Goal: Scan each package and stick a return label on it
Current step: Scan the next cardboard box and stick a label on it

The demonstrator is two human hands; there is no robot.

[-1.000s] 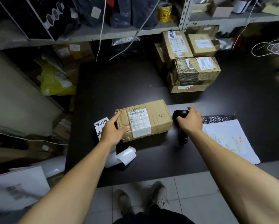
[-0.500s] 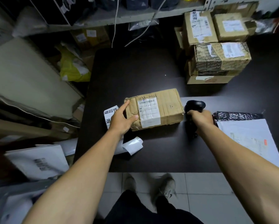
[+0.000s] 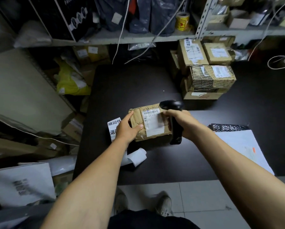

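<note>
Right grip: right hand [image 3: 182, 123] has its fingers curled round the handle of a black scanner [image 3: 173, 116], clamped firmly; the scanner's head sits over the far right corner of the package
Left grip: left hand [image 3: 126, 128] holds the left end of the package [image 3: 148, 123], thumb on the top face, fingers along the left edge
Package: brown cardboard parcel lying flat on the black table [image 3: 138, 83], near its middle, between the two hands; a white shipping label [image 3: 153, 123] with a barcode covers part of its top, and handwritten digits run along the far edge
Return labels: a strip of white labels [image 3: 114, 124] with black printed characters lies just left of the package, partly under the left hand; its loose end curls up at the near side [image 3: 136, 157]
Far right of table: a stack of boxes [image 3: 208, 68], several with white labels
Near right of table: a white sheet [image 3: 241, 146] beside a dark crinkled bag [image 3: 227, 127]
Beyond the table: a metal shelf [image 3: 122, 38] holding bags and a yellow roll [image 3: 182, 21]
Floor: pale tiles and the person's two shoes [image 3: 163, 205]
</note>
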